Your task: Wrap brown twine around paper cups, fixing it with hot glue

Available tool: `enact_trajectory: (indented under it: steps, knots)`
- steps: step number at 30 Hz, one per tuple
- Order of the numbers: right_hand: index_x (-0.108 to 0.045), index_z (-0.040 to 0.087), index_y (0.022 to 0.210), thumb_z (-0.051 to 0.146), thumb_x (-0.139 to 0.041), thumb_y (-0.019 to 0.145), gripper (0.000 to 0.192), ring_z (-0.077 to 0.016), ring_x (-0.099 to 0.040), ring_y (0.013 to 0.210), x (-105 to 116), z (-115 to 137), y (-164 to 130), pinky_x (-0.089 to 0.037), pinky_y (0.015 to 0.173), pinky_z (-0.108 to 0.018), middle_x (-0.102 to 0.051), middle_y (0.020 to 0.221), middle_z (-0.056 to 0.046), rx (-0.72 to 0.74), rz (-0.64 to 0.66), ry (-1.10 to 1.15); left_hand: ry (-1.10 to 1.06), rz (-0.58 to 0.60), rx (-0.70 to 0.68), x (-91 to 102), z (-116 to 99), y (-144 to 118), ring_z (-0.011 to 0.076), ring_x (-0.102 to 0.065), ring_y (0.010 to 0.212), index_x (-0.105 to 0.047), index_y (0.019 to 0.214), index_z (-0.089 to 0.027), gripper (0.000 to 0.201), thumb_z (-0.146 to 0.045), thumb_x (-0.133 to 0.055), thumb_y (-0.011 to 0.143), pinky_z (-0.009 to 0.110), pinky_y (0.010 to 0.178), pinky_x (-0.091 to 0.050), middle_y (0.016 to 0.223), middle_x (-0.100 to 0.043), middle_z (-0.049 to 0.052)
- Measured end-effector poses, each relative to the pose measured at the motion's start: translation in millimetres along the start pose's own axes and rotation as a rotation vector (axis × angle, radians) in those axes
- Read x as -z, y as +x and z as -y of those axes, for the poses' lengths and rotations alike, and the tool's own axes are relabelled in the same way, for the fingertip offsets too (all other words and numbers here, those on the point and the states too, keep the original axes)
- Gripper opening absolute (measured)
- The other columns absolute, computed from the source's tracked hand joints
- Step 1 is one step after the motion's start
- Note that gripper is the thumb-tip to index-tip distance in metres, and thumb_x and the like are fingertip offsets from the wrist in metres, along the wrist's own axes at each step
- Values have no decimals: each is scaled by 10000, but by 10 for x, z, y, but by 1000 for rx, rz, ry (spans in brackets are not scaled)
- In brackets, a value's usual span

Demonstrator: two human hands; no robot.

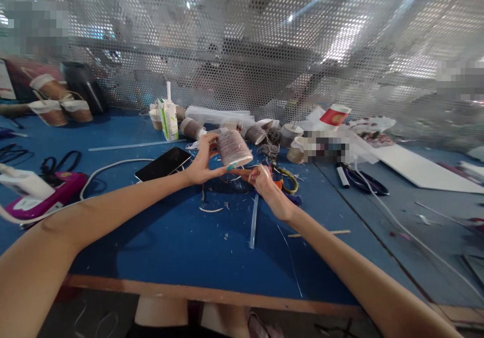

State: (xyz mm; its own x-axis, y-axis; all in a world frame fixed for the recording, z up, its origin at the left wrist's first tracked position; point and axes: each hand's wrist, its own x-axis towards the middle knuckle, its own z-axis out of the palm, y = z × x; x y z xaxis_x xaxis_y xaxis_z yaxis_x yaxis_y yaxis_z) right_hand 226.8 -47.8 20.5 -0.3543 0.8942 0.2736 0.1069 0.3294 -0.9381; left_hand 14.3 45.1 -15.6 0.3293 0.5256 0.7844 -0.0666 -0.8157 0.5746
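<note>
My left hand [202,164] is closed around a paper cup [234,146] wrapped in thin brownish yarn, its pale rim tilted down to the right. A blue-green nail shows on the thumb, which presses near that rim. Just below and right of the cup, my right hand [266,184] has its fingers curled together, a fingertip close to the rim. Anything in its pinch is too small to make out. Scissors with yellow handles [289,179] lie behind my right hand. Under it, a clear flat strip [254,222] points toward the table's front edge.
A phone [164,164] lies left, by a drink carton [169,119]. Several yarn-wrapped cups and tangled yarn [269,146] line the back, near a red cup [335,116]. A purple power strip [49,197] stands far left. A wooden stick [336,232] lies under my right forearm.
</note>
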Motion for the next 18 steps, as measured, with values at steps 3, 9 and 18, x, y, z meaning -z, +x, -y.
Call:
enact_trajectory:
  steps: [3,9,18]
  knots:
    - [-444,278,866,677,-523,856,407,-239,-667,1011,-42,101,-13,-437,1044,-542,-642,876,2,51,110,240,36,25,0,17,-15,-4,305,-454,1221,-258,1358,-273,824,-563,-729,747,505,971,-522,1342,-270,125]
    - [-405,253,841,437,-750,775,397,-151,-621,646,-85,358,-67,-562,780,-420,-590,667,55,-84,29,407,57,67,-1,52,-16,-1,309,-448,1224,-273,1380,-263,844,-536,-745,735,512,997,-513,1355,-271,128]
    - [-476,243,795,321,-806,659,365,-104,-537,594,-22,426,-33,-561,702,-330,-512,625,73,-240,-116,452,89,95,43,40,-72,6,299,-468,1190,-276,1402,-242,876,-569,-721,722,493,991,-509,1390,-278,151]
